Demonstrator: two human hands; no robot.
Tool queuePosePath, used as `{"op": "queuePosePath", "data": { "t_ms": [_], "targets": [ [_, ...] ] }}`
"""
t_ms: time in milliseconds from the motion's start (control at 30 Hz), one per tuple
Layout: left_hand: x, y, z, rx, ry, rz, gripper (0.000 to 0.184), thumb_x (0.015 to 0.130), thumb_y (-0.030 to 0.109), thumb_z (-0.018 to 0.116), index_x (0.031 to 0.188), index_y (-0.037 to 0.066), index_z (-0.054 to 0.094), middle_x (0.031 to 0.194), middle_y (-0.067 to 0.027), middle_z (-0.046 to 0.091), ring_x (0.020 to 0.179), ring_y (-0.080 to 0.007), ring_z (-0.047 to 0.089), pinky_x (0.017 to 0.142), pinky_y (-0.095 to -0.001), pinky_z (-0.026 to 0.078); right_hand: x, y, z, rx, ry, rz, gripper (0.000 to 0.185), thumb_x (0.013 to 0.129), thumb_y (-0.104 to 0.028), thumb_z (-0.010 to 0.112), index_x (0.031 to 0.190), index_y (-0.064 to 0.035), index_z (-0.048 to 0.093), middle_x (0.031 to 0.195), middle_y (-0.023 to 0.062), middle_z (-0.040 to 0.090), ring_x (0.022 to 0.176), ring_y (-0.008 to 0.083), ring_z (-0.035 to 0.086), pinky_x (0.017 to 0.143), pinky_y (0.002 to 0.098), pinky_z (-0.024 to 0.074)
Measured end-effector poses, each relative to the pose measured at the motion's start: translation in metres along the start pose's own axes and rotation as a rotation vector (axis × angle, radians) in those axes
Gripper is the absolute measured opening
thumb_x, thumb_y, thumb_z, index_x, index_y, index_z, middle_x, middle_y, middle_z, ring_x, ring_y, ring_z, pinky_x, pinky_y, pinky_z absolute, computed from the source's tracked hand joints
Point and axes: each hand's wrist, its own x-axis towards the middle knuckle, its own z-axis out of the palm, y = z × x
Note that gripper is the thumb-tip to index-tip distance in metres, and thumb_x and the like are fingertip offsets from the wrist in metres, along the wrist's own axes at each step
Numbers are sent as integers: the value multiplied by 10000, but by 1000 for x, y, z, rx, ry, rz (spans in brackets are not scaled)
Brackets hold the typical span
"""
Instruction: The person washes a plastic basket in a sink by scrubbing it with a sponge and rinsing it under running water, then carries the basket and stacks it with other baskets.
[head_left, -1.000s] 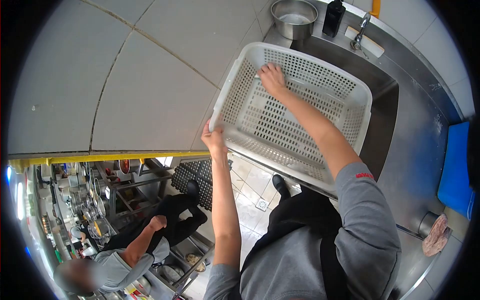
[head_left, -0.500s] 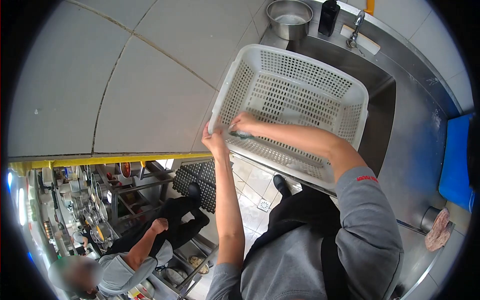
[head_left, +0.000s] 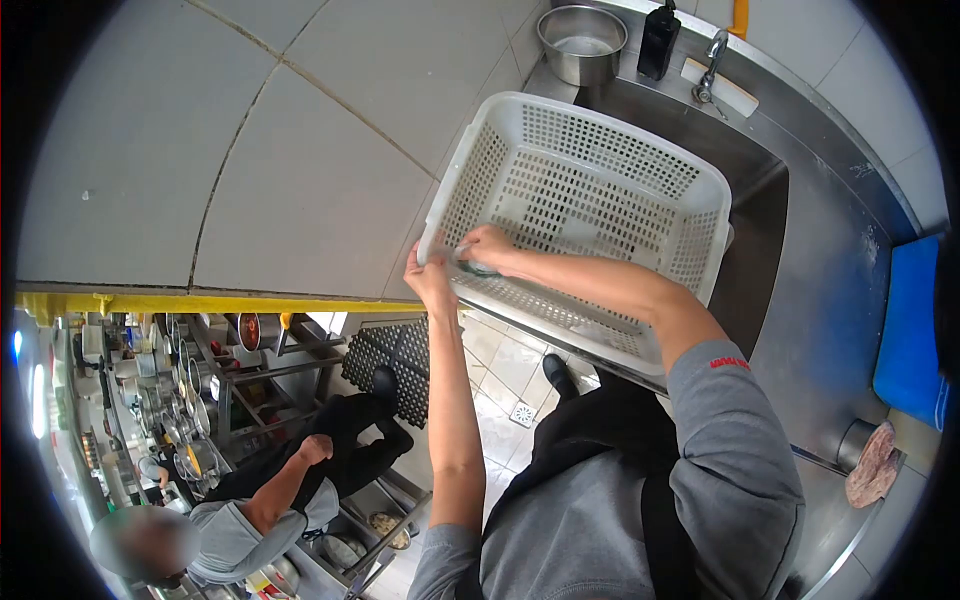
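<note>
Fingers curled: our left hand (head_left: pixel 430 284) grips basket (head_left: pixel 610 148) rim; right hand (head_left: pixel 488 248) inside, hold unclear; probably light, stiff, rim-held.

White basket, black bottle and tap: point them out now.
White basket (head_left: pixel 572 198), head view: middle of its floor.
Black bottle (head_left: pixel 657 46), head view: middle of its body.
Tap (head_left: pixel 711 72), head view: its neck.

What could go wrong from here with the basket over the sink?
The left hand grips one corner of the basket, which overhangs the sink; scrubbing-like pressure from the right hand could make it slide or tip. A shove toward the far side might also knock the steel bowl beside it.
</note>
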Motion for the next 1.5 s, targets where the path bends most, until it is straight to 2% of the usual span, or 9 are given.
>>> {"op": "queuePosePath", "data": {
  "t_ms": [67,167,300,400,533,767,1067,1267,1500],
  "targets": [
    [5,4,4,-6,-47,20,349,693,-118,454,1021,-61,559,950,-112,626,791,-152,577,695,-245,455,2,-3,8,434,5,73,196,643,-93,692,838,-66,688,827,137,645,789,297,605,739,342,463],
    [6,-1,0,-31,-53,5,343,694,-111,458,1021,-69,553,940,-120,623,800,-159,576,713,-248,455,-6,11,9,-240,191,-259,168,645,-89,686,810,-57,673,829,110,639,806,281,589,737,353,453],
    [3,-6,-8,-13,-50,-8,337,692,-111,473,1013,-60,562,921,-111,618,783,-155,576,701,-248,459,-12,24,-18,-759,-21,-774,133,615,-12,621,718,-93,646,803,4,613,879,182,517,791,334,394],
    [4,0,-9,-13,-28,-26,336,687,-112,475,1006,-60,569,901,-98,618,771,-146,576,685,-243,460,-51,34,-63,-1020,-317,-825,116,635,-40,616,715,-120,640,817,-21,590,917,168,479,824,325,354],
    [-5,2,-4,-16,58,-20,340,683,-113,457,993,-56,584,864,-81,623,748,-121,567,658,-225,450,-127,82,-144,-821,-497,-919,98,613,-78,617,699,-121,631,827,-20,583,927,175,467,831,331,341],
    [-9,27,34,281,67,183,298,682,-91,460,939,-50,603,812,-84,625,686,-128,555,637,-255,447,-44,75,-118,-1076,-556,-1021,115,643,-99,630,755,-87,654,787,-24,566,912,179,473,802,338,338],
    [-68,12,29,59,113,118,285,727,-95,460,982,-10,555,907,-58,568,814,-127,521,753,-258,415,-62,67,-164,-734,35,-552,202,727,-62,646,913,-140,653,997,-8,613,1012,211,487,857,339,349],
    [-140,-3,-2,-206,119,55,160,837,26,556,933,73,437,931,-6,463,870,-85,438,811,-235,357,-25,78,-179,-464,442,-141,325,797,-113,616,1108,-175,548,1136,60,504,1031,310,470,866,419,386],
    [-210,23,-1,110,-59,-38,560,637,-112,612,1039,102,286,1072,-85,334,1078,-194,369,952,-332,296,5,31,-128,-800,376,-314,346,771,-51,594,1101,-152,570,1142,75,490,1088,284,422,874,418,356]
  ]
}}
